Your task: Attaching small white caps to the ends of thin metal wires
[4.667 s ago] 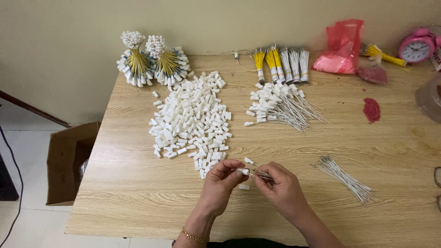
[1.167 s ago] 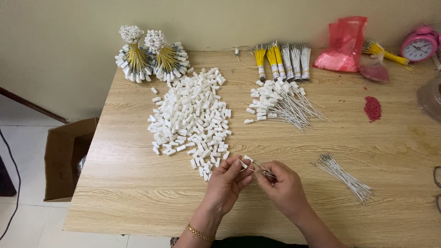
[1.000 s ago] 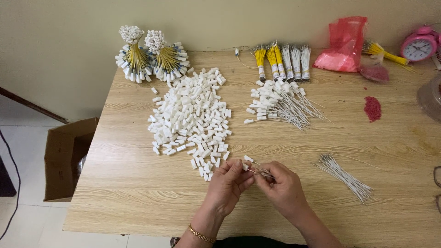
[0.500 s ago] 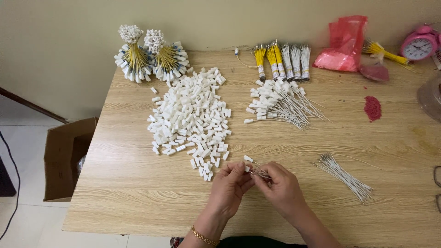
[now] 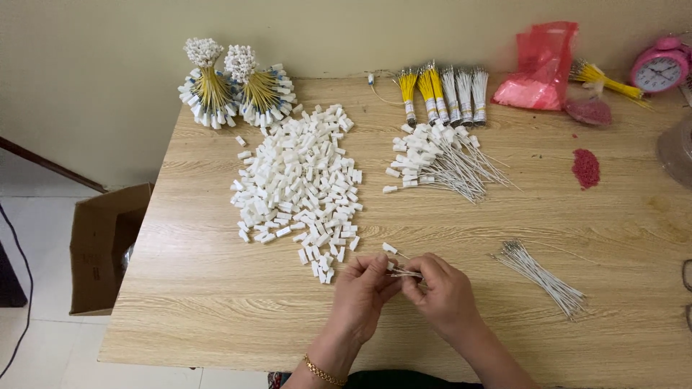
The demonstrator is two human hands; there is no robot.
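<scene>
left hand + right hand: pinch thin wires | beside white connectors

The table was pale matt wood-grain laminate; the connector housings looked like matt white plastic, the loose wires thin with metallic tips, the bag glossy red plastic, the box brown cardboard

white connectors, pink clock, red bag

Gold bracelet, left wrist
</scene>
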